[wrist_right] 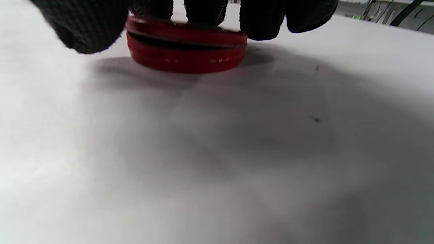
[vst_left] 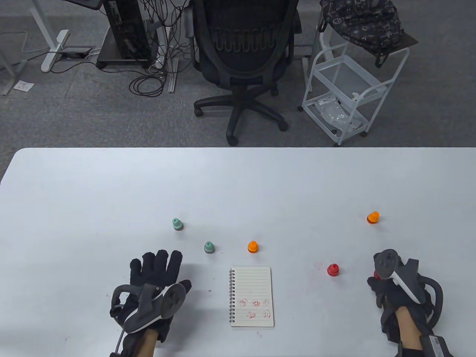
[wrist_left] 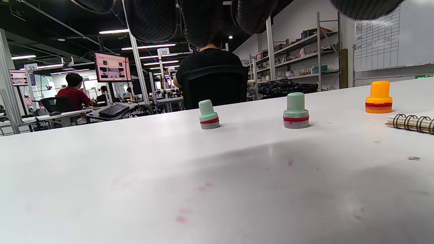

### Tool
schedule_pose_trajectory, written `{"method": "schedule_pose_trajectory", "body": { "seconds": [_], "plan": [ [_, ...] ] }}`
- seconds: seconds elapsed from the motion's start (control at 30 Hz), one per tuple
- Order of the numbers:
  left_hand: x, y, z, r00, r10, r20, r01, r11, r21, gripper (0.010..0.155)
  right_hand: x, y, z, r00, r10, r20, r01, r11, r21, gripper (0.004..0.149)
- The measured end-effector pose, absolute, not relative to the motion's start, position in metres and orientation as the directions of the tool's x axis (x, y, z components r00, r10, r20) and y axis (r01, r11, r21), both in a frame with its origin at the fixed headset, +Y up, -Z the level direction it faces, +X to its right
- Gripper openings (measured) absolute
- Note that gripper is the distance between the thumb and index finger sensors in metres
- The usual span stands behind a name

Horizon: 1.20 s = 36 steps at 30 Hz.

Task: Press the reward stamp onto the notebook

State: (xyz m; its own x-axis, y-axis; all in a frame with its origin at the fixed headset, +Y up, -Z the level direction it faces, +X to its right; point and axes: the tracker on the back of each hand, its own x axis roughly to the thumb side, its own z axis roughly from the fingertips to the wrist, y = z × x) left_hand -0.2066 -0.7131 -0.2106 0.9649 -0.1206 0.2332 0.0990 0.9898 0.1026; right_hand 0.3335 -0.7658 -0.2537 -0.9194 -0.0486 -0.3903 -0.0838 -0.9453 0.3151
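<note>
White table (vst_left: pixel 111 193); red stamp (wrist_right: pixel 185 51) half-hidden under right hand (vst_left: pixel 394 290)

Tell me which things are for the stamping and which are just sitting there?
For the job:
- red stamp, gripped by the right hand
- notebook, four red prints on it already

Just sitting:
- two green stamps
- two orange stamps
- another red stamp
- left hand, flat on the table

We see the left hand (vst_left: pixel 156 282) lying flat, palm down, fingers straight and spread; the right hand (vst_left: pixel 386 286) has its fingers (wrist_right: pixel 91 23) curled downward, gripping a red stamp (wrist_right: pixel 185 47).
</note>
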Motion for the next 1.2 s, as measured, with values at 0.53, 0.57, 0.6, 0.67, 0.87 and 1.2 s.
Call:
{"method": "schedule_pose_trajectory", "body": {
  "seconds": [0.53, 0.57, 0.6, 0.67, 0.87, 1.2],
  "plan": [
    [-0.21, -0.712, -0.206, 0.967, -0.077, 0.243, 0.053, 0.993, 0.103, 0.078, 0.331, -0.767, -0.255, -0.922, -0.049, -0.383, -0.029, -0.98, 0.196, 0.061],
    [-0.21, -0.712, -0.206, 0.967, -0.077, 0.242, 0.054, 0.993, 0.102, 0.078, 0.331, -0.767, -0.255, -0.922, -0.051, -0.383, -0.024, -0.982, 0.188, 0.061],
    [-0.21, -0.712, -0.206, 0.967, -0.078, 0.242, 0.055, 0.993, 0.101, 0.078, 0.331, -0.767, -0.254, -0.921, -0.049, -0.386, -0.023, -0.984, 0.179, 0.061],
    [-0.21, -0.712, -0.206, 0.968, -0.078, 0.24, 0.055, 0.993, 0.1, 0.078, 0.331, -0.765, -0.255, -0.922, -0.04, -0.384, -0.025, -0.986, 0.164, 0.061],
    [-0.211, -0.712, -0.207, 0.969, -0.077, 0.235, 0.055, 0.994, 0.098, 0.078, 0.32, -0.735, -0.251, -0.954, 0.045, -0.295, -0.049, -0.999, 0.006, 0.062],
    [-0.211, -0.713, -0.207, 0.97, -0.08, 0.231, 0.059, 0.994, 0.095, 0.077, 0.261, -0.699, -0.231, -0.999, 0.003, -0.035, 0.003, -0.986, -0.167, 0.062]
  ]
}}
